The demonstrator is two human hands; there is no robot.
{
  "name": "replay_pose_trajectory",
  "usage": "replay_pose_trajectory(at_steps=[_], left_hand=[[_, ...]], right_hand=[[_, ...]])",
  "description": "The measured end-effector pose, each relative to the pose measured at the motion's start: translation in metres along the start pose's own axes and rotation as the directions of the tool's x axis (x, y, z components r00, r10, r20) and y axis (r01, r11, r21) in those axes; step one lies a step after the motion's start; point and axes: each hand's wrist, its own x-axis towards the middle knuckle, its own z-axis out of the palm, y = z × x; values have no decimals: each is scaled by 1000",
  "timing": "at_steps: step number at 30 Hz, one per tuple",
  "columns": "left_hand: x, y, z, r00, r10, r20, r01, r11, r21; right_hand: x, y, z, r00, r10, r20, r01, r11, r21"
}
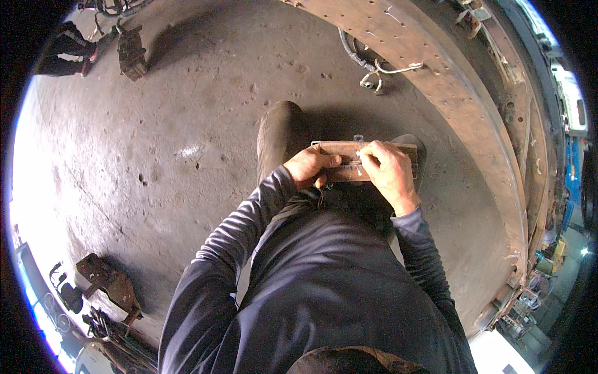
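Above my knees is a flat, rectangular reddish-brown case (339, 148) with a pale edge. My left hand (306, 167) is closed on its left end, the thumb lying on top. Over its right half my right hand (391, 169) is curled, thumb and fingertips pinched together. Whatever sits between those fingertips is too small to name. Near them, a small pale piece (359, 169) lies in the lower half of the case. A small clear tab (358, 138) sticks up at the far edge. My right hand hides part of the right half.
A long rusty vehicle frame rail (461, 75) curves along the right, with cables (375, 71) beside it. Rusty metal parts (109, 283) lie on the concrete floor (187, 124) at lower left. Another dark part (131, 53) and a person's legs (68, 50) are at upper left.
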Motion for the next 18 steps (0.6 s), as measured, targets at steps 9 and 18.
replay_pose_trajectory(at_steps=[9, 18], left_hand=[[3, 5, 10, 999, 44, -13, -41, 984, 172], [2, 4, 14, 992, 2, -129, 12, 994, 110]], right_hand=[[-2, -1, -13, 1000, 25, -17, -23, 997, 79], [-48, 48, -84, 623, 759, -189, -179, 373, 910]])
